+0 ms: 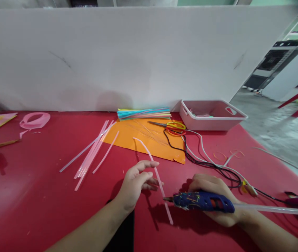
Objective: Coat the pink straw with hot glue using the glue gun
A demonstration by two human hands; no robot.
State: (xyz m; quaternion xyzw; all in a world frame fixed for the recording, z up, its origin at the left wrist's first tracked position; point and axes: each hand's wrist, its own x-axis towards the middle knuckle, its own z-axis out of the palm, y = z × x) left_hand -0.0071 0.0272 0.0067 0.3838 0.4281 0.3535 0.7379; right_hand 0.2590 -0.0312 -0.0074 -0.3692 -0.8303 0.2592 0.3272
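Observation:
Between the fingers of my left hand [140, 182] is a thin, slightly bent pink plastic strip [162, 187], its upper end leaning away from me. My right hand [214, 199] grips a dark blue hot glue gun [204, 202], with a clear glue stick [272, 209] sticking out of its back. The gun's metal nozzle points left and meets, or nearly meets, the strip's lower part. On the red table to the left lie several loose pink strips [93, 154].
An orange sheet [138, 138] bears a bundle of coloured strips [143, 114] and yellow-and-red-handled scissors [175, 126]. Behind right stands a pink basket [212, 122]. Black and white cords [209, 162] cross the right side. Far left is a pink ribbon roll [34, 120]. A white panel [138, 59] closes the back.

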